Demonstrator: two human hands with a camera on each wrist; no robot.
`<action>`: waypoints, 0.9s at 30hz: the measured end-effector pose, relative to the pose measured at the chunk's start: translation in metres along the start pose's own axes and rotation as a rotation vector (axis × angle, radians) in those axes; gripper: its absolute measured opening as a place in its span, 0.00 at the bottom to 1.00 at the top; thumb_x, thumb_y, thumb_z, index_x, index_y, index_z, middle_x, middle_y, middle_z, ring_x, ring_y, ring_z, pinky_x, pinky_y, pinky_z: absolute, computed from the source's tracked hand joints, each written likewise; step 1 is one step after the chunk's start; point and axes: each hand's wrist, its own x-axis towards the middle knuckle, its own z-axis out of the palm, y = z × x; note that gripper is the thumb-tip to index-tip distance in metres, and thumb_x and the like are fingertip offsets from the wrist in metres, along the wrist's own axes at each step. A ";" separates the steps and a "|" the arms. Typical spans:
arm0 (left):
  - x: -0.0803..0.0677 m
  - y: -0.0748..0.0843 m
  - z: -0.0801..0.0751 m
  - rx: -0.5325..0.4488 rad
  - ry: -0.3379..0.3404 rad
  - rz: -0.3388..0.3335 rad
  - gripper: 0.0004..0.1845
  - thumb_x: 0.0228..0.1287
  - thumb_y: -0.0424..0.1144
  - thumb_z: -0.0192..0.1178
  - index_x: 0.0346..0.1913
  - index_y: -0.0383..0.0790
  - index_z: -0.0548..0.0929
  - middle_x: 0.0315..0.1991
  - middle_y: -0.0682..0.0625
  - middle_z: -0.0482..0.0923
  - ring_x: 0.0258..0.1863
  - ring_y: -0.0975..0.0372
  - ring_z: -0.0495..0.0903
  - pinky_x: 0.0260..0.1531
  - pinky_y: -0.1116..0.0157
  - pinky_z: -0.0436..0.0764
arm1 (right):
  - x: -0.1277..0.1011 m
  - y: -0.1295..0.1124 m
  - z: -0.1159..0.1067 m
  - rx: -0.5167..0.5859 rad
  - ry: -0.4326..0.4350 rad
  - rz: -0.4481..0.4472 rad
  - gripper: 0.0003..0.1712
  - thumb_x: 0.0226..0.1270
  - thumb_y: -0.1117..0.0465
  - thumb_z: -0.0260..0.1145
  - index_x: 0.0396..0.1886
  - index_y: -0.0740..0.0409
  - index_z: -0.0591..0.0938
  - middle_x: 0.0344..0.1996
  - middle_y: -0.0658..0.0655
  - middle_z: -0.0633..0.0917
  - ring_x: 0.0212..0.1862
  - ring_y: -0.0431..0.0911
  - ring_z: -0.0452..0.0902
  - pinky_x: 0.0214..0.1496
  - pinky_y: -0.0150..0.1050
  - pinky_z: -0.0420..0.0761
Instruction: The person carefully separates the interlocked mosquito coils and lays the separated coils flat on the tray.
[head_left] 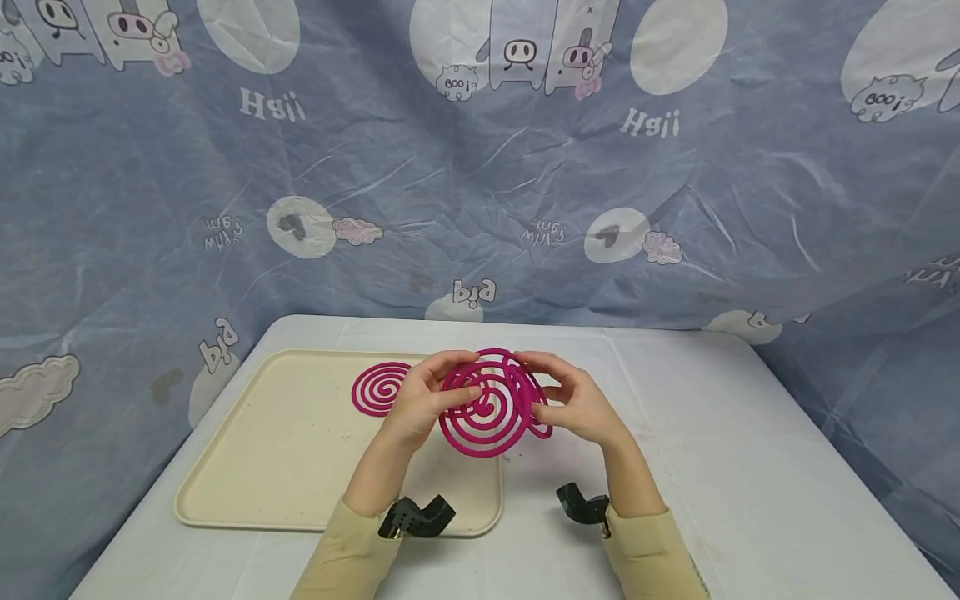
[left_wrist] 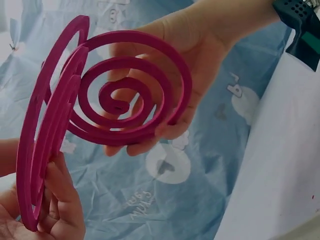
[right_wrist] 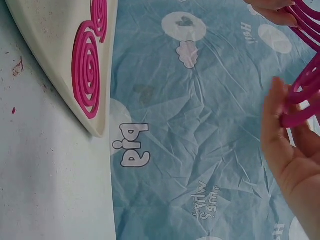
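Both hands hold a pair of interlocked magenta spiral mosquito coils (head_left: 491, 404) in the air above the white worktop (head_left: 735, 467), at about 3 o'clock from the cream rectangular plastic tray (head_left: 285, 450). The left hand (head_left: 423, 404) has its grip clenched on the coils' left side, fingers curled over the upper rim and thumb across the inner rings. The right hand (head_left: 581, 400) has its grip around the right-hand rim, fingertips on top, thumb below. In the left wrist view the two coils (left_wrist: 107, 107) are seen partly pulled apart: one tilts away edge-on at 9 o'clock, the other faces the camera with the right hand's (left_wrist: 200, 65) fingers behind it. The right wrist view shows only the outer rings (right_wrist: 302, 97) at the 3 o'clock edge, pinched by the right hand (right_wrist: 287, 150).

A second magenta spiral coil (head_left: 381, 387) lies flat in the tray's far corner, at 9 o'clock from the held pair and just beside the left hand.

Black wrist-worn cameras (head_left: 416, 517) sit on both cream sleeves (head_left: 345, 558).

Behind the worktop hangs a blue-grey crinkled cloth backdrop (head_left: 480, 208) printed with cartoon pigs, clouds and mirrored writing: "pig" reads plainly in the right wrist view (right_wrist: 131, 145), and "Hgii" (head_left: 273, 106) appears twice near 12 o'clock
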 end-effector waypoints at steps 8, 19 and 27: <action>-0.001 0.003 0.003 -0.017 0.027 0.001 0.22 0.55 0.21 0.61 0.56 0.27 0.74 0.50 0.42 0.75 0.47 0.56 0.77 0.45 0.62 0.80 | -0.001 -0.003 0.001 0.211 0.002 0.078 0.39 0.54 0.72 0.69 0.66 0.67 0.64 0.61 0.68 0.65 0.53 0.50 0.74 0.43 0.45 0.82; -0.002 0.005 -0.008 0.181 0.024 0.010 0.19 0.53 0.25 0.66 0.51 0.31 0.80 0.48 0.41 0.79 0.44 0.55 0.79 0.43 0.64 0.81 | -0.003 -0.002 -0.005 0.099 0.050 0.369 0.41 0.47 0.69 0.75 0.63 0.62 0.68 0.52 0.68 0.76 0.47 0.53 0.80 0.43 0.48 0.82; -0.002 0.005 -0.019 0.281 -0.112 -0.041 0.15 0.55 0.28 0.65 0.47 0.30 0.83 0.44 0.42 0.81 0.38 0.57 0.80 0.38 0.66 0.82 | -0.006 0.002 -0.009 0.015 -0.012 0.424 0.30 0.53 0.65 0.72 0.56 0.67 0.72 0.40 0.64 0.83 0.38 0.50 0.83 0.40 0.43 0.83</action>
